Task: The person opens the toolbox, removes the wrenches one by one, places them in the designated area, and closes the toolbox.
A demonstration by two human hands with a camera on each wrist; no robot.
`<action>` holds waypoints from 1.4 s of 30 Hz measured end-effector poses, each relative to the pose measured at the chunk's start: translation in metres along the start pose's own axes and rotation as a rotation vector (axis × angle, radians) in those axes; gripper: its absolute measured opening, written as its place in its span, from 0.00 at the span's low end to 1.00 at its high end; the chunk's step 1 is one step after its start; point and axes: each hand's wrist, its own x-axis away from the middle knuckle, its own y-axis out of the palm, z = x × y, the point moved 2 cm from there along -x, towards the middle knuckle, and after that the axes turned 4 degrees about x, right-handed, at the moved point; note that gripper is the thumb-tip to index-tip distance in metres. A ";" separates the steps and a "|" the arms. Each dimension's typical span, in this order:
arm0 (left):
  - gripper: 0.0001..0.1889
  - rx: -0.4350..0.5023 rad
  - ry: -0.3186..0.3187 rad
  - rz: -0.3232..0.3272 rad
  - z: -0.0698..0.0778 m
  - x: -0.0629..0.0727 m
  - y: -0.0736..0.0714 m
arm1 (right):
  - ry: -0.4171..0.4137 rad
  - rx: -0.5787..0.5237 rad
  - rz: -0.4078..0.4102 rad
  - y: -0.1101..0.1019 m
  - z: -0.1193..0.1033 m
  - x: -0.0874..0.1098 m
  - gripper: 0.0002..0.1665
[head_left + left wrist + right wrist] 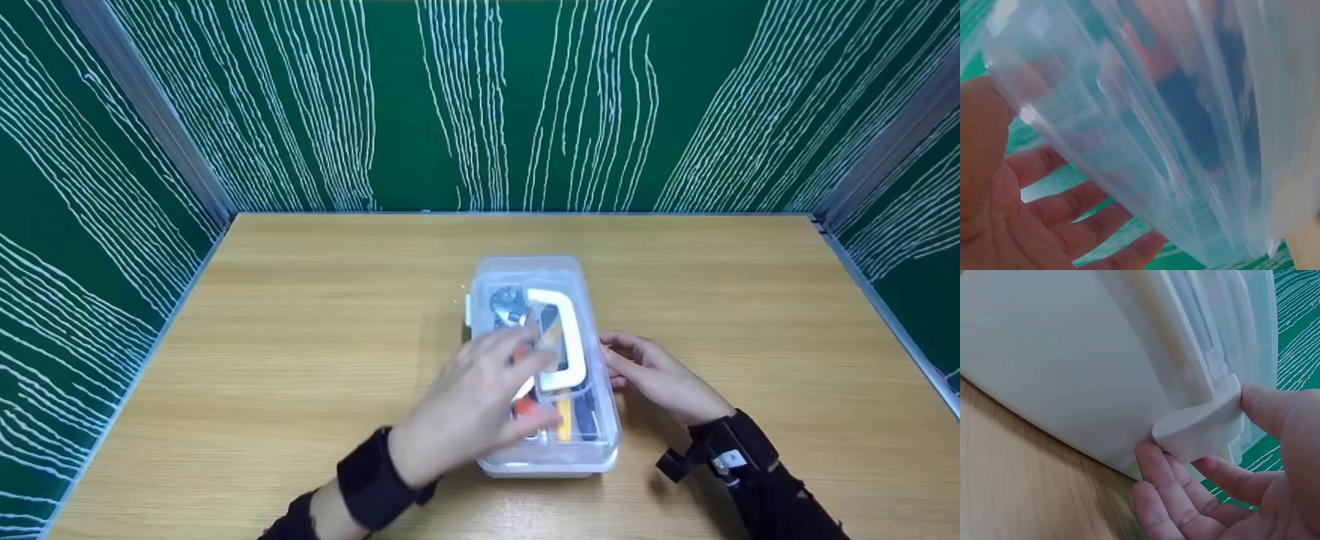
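A clear plastic lidded box with a white base stands on the table, a white carry handle folded flat on its lid. Over the lid's left part spreads my left hand, blurred, its fingers apart and holding nothing; the left wrist view has them close to the clear lid. At the box's right side is my right hand. In the right wrist view its thumb and fingers pinch a white latch, which sticks out from the box wall. Through the lid show orange-red, yellow and dark items.
The box rests on a wood-grain table, near its middle. Green panels with white wavy lines enclose the back and both sides. Another latch shows on the box's left side.
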 end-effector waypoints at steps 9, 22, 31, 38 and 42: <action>0.35 -0.132 0.071 -0.059 0.028 0.023 0.007 | -0.002 -0.027 0.003 0.001 0.001 0.000 0.32; 0.28 -0.211 0.052 -0.050 0.029 0.026 0.014 | 0.015 -0.067 0.009 0.003 0.000 -0.005 0.32; 0.29 -0.248 0.054 -0.043 0.031 0.027 0.016 | -0.016 -0.140 -0.027 0.004 0.003 -0.005 0.23; 0.29 -0.253 0.057 -0.047 0.032 0.026 0.018 | -0.002 -0.114 -0.004 0.004 0.005 -0.003 0.23; 0.28 -0.241 0.056 -0.050 0.032 0.026 0.019 | 0.002 -0.101 0.005 0.004 0.005 -0.002 0.24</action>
